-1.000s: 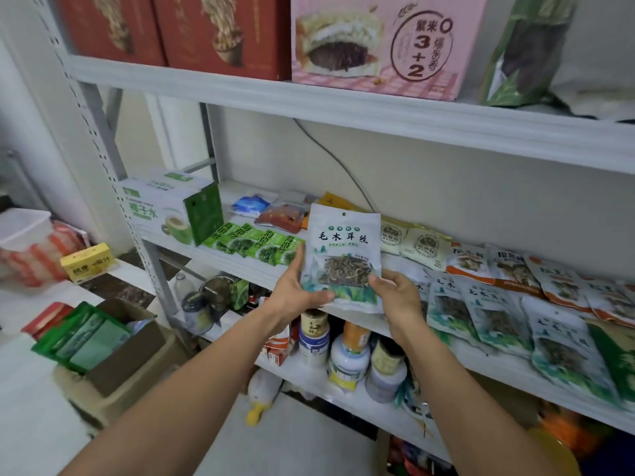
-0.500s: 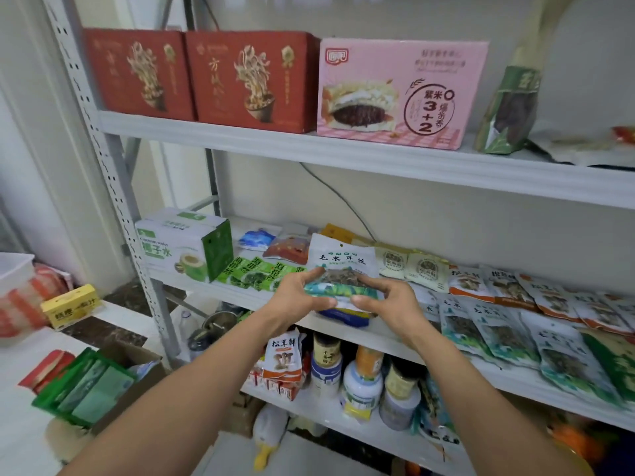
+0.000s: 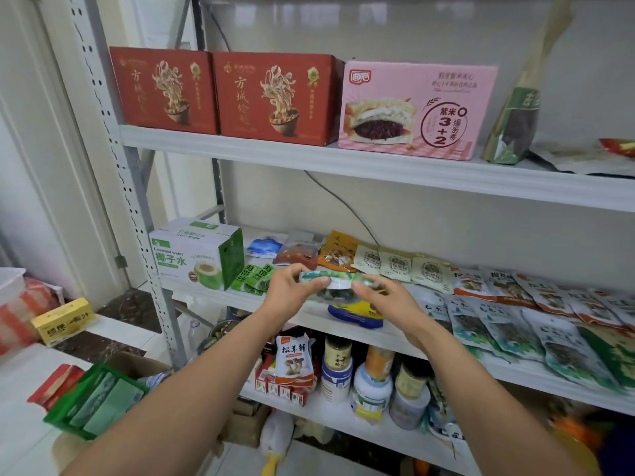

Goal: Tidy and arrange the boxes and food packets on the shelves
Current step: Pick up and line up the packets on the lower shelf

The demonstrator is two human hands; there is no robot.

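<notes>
Grip: left hand [image 3: 292,290] and right hand [image 3: 385,297] each pinch an end of the white-green packet [image 3: 331,281], tipped flat | just under it a blue-yellow bag [image 3: 357,312] on the middle shelf [image 3: 343,329] | likely lowering it beside matching packets [image 3: 481,324] rightward.

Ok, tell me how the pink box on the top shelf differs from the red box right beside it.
The pink box shows a cream-filled sandwich cake with a dark filling and "3+2" in a circle; the red box shows a bowl of noodles lifting upward with gold characters. The pink box looks wider and sits at the right of the row, the red box to its left. Both stand upright at the front edge of the top shelf, faces outward.
</notes>
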